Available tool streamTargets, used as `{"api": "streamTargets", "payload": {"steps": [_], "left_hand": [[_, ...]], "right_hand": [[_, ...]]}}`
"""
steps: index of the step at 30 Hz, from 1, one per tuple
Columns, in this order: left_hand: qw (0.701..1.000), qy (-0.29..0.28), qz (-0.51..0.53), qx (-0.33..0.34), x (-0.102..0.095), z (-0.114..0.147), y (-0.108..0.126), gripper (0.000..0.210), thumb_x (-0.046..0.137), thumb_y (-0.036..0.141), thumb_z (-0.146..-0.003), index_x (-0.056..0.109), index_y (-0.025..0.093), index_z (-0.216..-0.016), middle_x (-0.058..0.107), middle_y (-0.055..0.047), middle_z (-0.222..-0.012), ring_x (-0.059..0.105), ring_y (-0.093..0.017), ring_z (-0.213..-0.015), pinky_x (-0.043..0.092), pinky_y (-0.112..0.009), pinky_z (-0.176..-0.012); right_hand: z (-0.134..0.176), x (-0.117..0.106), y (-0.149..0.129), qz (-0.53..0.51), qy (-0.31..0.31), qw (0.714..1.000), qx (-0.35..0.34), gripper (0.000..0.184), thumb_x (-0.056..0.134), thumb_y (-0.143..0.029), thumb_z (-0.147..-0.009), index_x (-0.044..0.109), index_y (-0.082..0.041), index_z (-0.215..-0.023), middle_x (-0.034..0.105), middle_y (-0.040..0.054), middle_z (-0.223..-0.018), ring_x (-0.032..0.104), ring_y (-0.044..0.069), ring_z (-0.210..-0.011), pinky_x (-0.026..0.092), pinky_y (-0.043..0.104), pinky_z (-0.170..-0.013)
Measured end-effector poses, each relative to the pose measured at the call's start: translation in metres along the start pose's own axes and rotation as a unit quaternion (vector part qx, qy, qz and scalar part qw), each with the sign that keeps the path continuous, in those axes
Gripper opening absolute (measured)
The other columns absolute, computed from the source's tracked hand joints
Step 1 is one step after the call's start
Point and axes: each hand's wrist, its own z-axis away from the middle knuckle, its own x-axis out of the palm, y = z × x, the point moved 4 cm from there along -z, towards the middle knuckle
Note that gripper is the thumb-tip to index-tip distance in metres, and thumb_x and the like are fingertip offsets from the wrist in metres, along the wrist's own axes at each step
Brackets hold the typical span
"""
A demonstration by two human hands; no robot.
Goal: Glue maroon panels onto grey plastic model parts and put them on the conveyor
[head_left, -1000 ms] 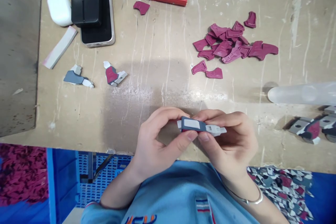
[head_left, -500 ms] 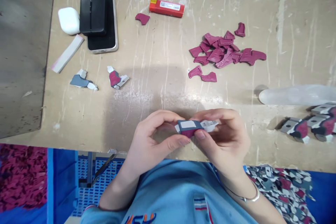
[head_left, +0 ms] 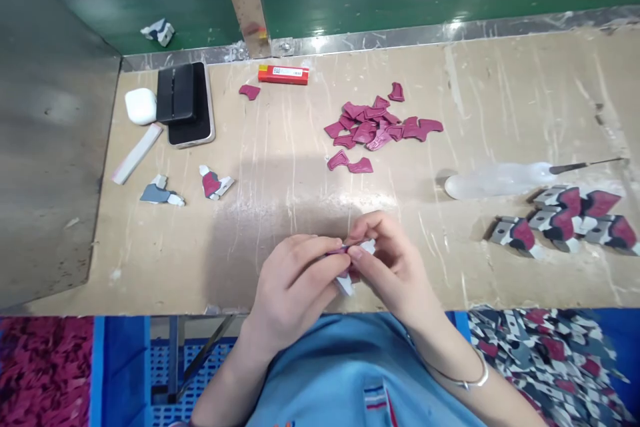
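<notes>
Close to the table's front edge, my left hand (head_left: 299,287) and my right hand (head_left: 393,263) meet around one small plastic part (head_left: 345,284) in white and maroon. Fingers of both hands are closed on it and hide most of its shape. Beyond them lies a loose heap of maroon plastic pieces (head_left: 367,130). To the left rest a grey-and-white part (head_left: 157,193) and a maroon-and-white part (head_left: 213,183). Several assembled grey, white and maroon parts (head_left: 559,223) are grouped at the right.
A clear bottle with a thin dark tip (head_left: 500,179) lies at the right. Back left are a phone (head_left: 204,127), a black case (head_left: 176,93), a white case (head_left: 141,107) and a red box (head_left: 283,75). Blue crates of pieces (head_left: 123,367) stand below the edge.
The view has shifted, showing more of the green back wall and right side. My hands have turned the part from lying level to tilted, and my left fingers now cover more of it.
</notes>
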Motion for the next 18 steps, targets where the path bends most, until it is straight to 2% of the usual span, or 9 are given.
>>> {"api": "streamTargets", "payload": {"steps": [2,3,5,8,12,15,18], "left_hand": [[0.999,0.013,0.018,-0.031,-0.003,-0.001,-0.001,0.014,0.079,0.02,-0.098,0.074,0.021,-0.111,0.084,-0.007,-0.105,0.081,-0.02,-0.092,0.068,-0.029,-0.085],[0.998,0.021,0.028,-0.048,-0.005,-0.001,-0.002,0.016,0.082,0.022,-0.096,0.074,0.021,-0.11,0.085,-0.006,-0.102,0.081,-0.019,-0.088,0.068,-0.029,-0.081],[0.996,0.04,0.048,-0.062,-0.008,-0.002,-0.001,0.021,0.087,0.024,-0.092,0.074,0.022,-0.109,0.086,-0.004,-0.094,0.081,-0.019,-0.08,0.067,-0.029,-0.075],[0.993,0.061,0.076,-0.058,-0.01,-0.001,-0.002,0.027,0.092,0.025,-0.088,0.075,0.022,-0.108,0.085,-0.001,-0.086,0.078,-0.017,-0.07,0.064,-0.029,-0.068],[0.985,0.084,0.123,-0.087,-0.008,-0.003,-0.005,0.025,0.094,0.033,-0.087,0.076,0.022,-0.102,0.079,0.0,-0.076,0.07,-0.015,-0.061,0.058,-0.026,-0.058],[0.977,0.024,0.172,-0.119,-0.002,-0.005,-0.005,0.023,0.089,0.04,-0.091,0.075,0.023,-0.099,0.076,0.001,-0.074,0.07,-0.014,-0.06,0.057,-0.023,-0.056],[0.98,-0.08,0.129,-0.126,-0.005,-0.003,-0.008,0.033,0.087,0.048,-0.092,0.077,0.026,-0.115,0.083,-0.004,-0.096,0.079,-0.021,-0.08,0.065,-0.029,-0.073]], "right_hand": [[0.003,-0.001,-0.001,0.025,-0.038,0.999,0.007,0.019,0.069,-0.042,-0.106,0.065,-0.025,-0.101,0.064,-0.0029,-0.081,0.058,0.01,-0.057,0.051,0.02,-0.05],[0.004,-0.002,-0.002,0.039,-0.049,0.998,-0.011,0.019,0.066,-0.044,-0.108,0.067,-0.025,-0.106,0.067,-0.0014,-0.085,0.062,0.011,-0.063,0.054,0.022,-0.055],[0.007,-0.004,-0.006,0.071,-0.066,0.992,-0.077,0.021,0.065,-0.047,-0.109,0.07,-0.027,-0.115,0.074,0.0025,-0.097,0.072,0.016,-0.081,0.062,0.026,-0.07],[0.01,-0.006,-0.009,0.089,-0.096,0.98,-0.148,0.021,0.068,-0.045,-0.107,0.073,-0.03,-0.121,0.079,0.0054,-0.108,0.077,0.022,-0.101,0.066,0.034,-0.088],[0.01,-0.006,-0.009,0.103,-0.115,0.974,-0.166,0.015,0.073,-0.035,-0.104,0.074,-0.031,-0.119,0.081,0.0044,-0.106,0.079,0.021,-0.097,0.068,0.034,-0.085],[0.012,-0.005,-0.015,0.178,-0.099,0.952,-0.228,0.017,0.069,-0.021,-0.103,0.07,-0.027,-0.119,0.079,0.0057,-0.101,0.079,0.023,-0.09,0.07,0.036,-0.079],[0.016,-0.017,-0.022,0.27,-0.075,0.916,-0.288,0.029,0.059,-0.011,-0.099,0.066,-0.026,-0.123,0.078,0.006,-0.098,0.078,0.023,-0.085,0.069,0.036,-0.071]]}}
